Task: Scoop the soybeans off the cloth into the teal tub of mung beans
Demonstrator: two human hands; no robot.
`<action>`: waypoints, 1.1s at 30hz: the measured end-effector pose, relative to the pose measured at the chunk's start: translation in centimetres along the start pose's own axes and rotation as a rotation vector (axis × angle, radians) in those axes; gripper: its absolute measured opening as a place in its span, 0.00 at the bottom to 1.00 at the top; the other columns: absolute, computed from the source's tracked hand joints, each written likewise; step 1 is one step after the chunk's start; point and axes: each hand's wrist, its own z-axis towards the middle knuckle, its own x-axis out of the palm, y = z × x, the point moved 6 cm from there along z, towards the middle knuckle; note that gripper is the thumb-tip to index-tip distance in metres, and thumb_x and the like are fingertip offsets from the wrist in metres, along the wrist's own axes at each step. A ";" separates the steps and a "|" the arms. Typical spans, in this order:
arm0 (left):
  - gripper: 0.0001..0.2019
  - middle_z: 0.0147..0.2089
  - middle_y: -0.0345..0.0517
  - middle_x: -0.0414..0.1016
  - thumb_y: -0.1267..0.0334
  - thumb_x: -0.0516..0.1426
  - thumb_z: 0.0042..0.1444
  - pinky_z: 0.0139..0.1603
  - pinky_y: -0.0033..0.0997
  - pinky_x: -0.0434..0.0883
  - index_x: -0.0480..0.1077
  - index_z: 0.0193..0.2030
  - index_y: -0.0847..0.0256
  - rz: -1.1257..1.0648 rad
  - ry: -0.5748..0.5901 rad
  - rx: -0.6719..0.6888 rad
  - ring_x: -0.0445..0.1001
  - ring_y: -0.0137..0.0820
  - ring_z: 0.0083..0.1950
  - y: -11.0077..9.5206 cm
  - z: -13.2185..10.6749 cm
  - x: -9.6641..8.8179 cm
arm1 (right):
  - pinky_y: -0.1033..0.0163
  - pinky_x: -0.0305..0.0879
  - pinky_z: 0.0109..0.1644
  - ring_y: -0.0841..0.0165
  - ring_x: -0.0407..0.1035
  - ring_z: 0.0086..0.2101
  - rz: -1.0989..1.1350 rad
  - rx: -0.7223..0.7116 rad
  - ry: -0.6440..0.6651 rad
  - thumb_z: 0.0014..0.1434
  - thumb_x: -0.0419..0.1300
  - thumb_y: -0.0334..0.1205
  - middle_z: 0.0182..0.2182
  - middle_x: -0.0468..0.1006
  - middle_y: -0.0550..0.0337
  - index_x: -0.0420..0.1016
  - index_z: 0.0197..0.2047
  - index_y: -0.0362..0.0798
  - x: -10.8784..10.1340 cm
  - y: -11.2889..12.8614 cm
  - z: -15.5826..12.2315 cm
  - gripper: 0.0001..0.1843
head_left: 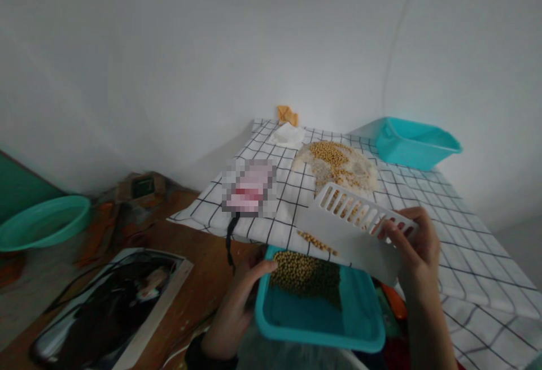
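My left hand grips the left rim of a teal rectangular basin held below the table edge, with a heap of soybeans in its far end. My right hand is closed on a white slotted plastic scoop, tilted over the basin, a few beans lying on its blade. Behind the scoop a pile of soybeans mixed with pale grains lies on the black-and-white checked tablecloth.
A second teal basin stands at the table's far right. A white tissue and an orange scrap lie at the back; a blurred pink item sits on the cloth. A round teal bowl and a framed picture lie on the left.
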 end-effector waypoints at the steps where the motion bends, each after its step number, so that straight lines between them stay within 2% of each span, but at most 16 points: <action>1: 0.17 0.54 0.50 0.79 0.53 0.67 0.42 0.48 0.42 0.76 0.77 0.41 0.50 0.002 0.005 -0.002 0.75 0.49 0.56 -0.2 0.0 0.1 | 0.67 0.53 0.25 0.73 0.61 0.22 0.009 0.004 0.003 0.58 0.64 0.42 0.23 0.71 0.67 0.67 0.33 0.51 0.0 0.1 0.0 0.09; 5: 0.15 0.50 0.51 0.81 0.50 0.65 0.43 0.47 0.43 0.76 0.77 0.38 0.51 0.023 0.016 -0.015 0.75 0.50 0.56 -1.3 0.1 0.2 | 0.66 0.54 0.25 0.72 0.62 0.22 0.031 0.007 0.012 0.58 0.64 0.41 0.25 0.72 0.66 0.66 0.33 0.51 0.1 0.2 -0.2 0.09; 7: 0.16 0.50 0.51 0.81 0.50 0.64 0.44 0.47 0.44 0.76 0.77 0.41 0.50 0.034 0.016 -0.041 0.75 0.50 0.56 -2.1 0.2 0.5 | 0.65 0.56 0.26 0.71 0.64 0.24 0.042 -0.040 0.013 0.58 0.63 0.41 0.26 0.71 0.65 0.65 0.33 0.51 0.1 0.5 -0.3 0.09; 10: 0.17 0.50 0.52 0.81 0.49 0.60 0.51 0.46 0.42 0.77 0.76 0.46 0.50 -0.029 0.029 -0.160 0.76 0.49 0.54 -3.2 0.3 1.2 | 0.63 0.58 0.29 0.68 0.66 0.26 0.037 -0.151 -0.004 0.57 0.62 0.40 0.23 0.69 0.65 0.64 0.32 0.52 0.2 1.2 -0.8 0.09; 13: 0.15 0.50 0.51 0.81 0.51 0.55 0.57 0.45 0.41 0.77 0.75 0.47 0.52 -0.154 0.051 -0.282 0.79 0.46 0.50 -3.8 0.2 1.9 | 0.60 0.60 0.31 0.68 0.66 0.25 0.032 -0.214 -0.028 0.57 0.62 0.39 0.21 0.66 0.67 0.63 0.31 0.52 0.4 2.0 -1.5 0.10; 16: 0.11 0.50 0.47 0.82 0.56 0.58 0.57 0.45 0.38 0.76 0.74 0.46 0.52 -0.253 0.036 -0.328 0.79 0.43 0.50 -3.3 0.1 1.9 | 0.59 0.61 0.32 0.68 0.66 0.26 0.037 -0.241 -0.033 0.58 0.62 0.37 0.21 0.64 0.67 0.62 0.29 0.52 0.6 2.6 -1.8 0.11; 20: 0.15 0.52 0.48 0.80 0.57 0.58 0.58 0.49 0.39 0.75 0.71 0.52 0.53 -0.316 0.017 -0.380 0.78 0.43 0.53 -1.9 -0.2 1.5 | 0.61 0.61 0.30 0.69 0.65 0.26 0.031 -0.297 -0.010 0.57 0.63 0.33 0.22 0.62 0.68 0.61 0.28 0.52 0.8 2.8 -1.8 0.13; 24: 0.16 0.52 0.48 0.81 0.58 0.57 0.59 0.50 0.40 0.74 0.71 0.53 0.54 -0.335 -0.007 -0.410 0.78 0.43 0.52 -2.1 -0.2 1.7 | 0.62 0.61 0.29 0.70 0.66 0.24 -0.039 -0.346 -0.014 0.55 0.64 0.32 0.20 0.62 0.69 0.61 0.27 0.51 0.3 3.1 -2.3 0.15; 27: 0.14 0.49 0.49 0.82 0.58 0.57 0.58 0.46 0.40 0.76 0.74 0.50 0.53 -0.302 0.013 -0.386 0.80 0.44 0.50 -2.8 0.2 2.0 | 0.62 0.61 0.27 0.69 0.66 0.22 -0.029 -0.321 0.010 0.55 0.65 0.32 0.18 0.62 0.70 0.61 0.27 0.51 -0.4 3.4 -3.1 0.15; 29: 0.12 0.47 0.50 0.83 0.55 0.58 0.56 0.43 0.39 0.77 0.76 0.45 0.52 -0.209 0.031 -0.324 0.80 0.45 0.49 -3.2 0.6 2.0 | 0.61 0.61 0.26 0.69 0.65 0.21 0.007 -0.309 -0.002 0.54 0.66 0.33 0.18 0.62 0.70 0.62 0.27 0.51 -1.2 3.7 -3.6 0.15; 31: 0.11 0.46 0.51 0.82 0.52 0.58 0.54 0.42 0.40 0.78 0.77 0.41 0.52 -0.110 0.036 -0.258 0.79 0.46 0.49 -3.2 0.8 1.7 | 0.61 0.60 0.26 0.69 0.65 0.21 0.024 -0.299 -0.078 0.52 0.67 0.34 0.18 0.62 0.70 0.62 0.27 0.51 -2.5 3.8 -4.1 0.15; 33: 0.11 0.46 0.51 0.82 0.51 0.60 0.52 0.41 0.40 0.78 0.78 0.38 0.52 -0.047 0.023 -0.203 0.79 0.47 0.49 -2.9 0.7 1.3 | 0.60 0.60 0.27 0.68 0.64 0.21 -0.005 -0.262 -0.235 0.51 0.68 0.38 0.18 0.62 0.69 0.63 0.27 0.52 -4.5 3.3 -4.5 0.15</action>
